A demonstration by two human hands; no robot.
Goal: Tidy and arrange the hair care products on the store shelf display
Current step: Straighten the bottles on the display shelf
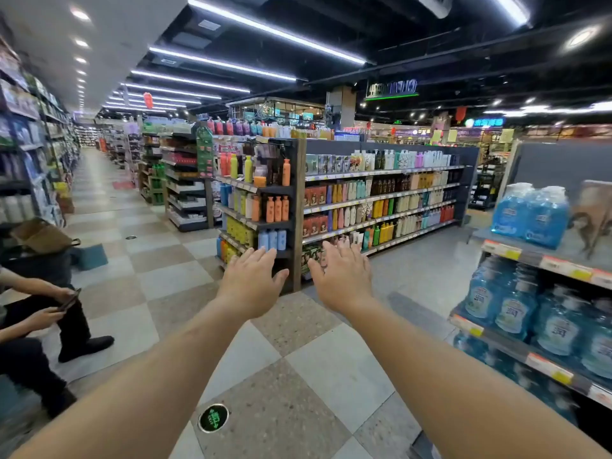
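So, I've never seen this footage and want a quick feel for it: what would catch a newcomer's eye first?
Two bare forearms stretch forward mid-frame, the left hand and right hand spread open and holding nothing above the checkered tile floor. Beyond them stands the long dark shelf unit of colourful hair care bottles. On the right, near shelves carry large blue clear-plastic liquid bottles.

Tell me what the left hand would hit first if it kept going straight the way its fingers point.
Probably the pale blue bottles on the end shelf unit. The left hand is open, holding nothing, with bare floor between; depth is unclear.
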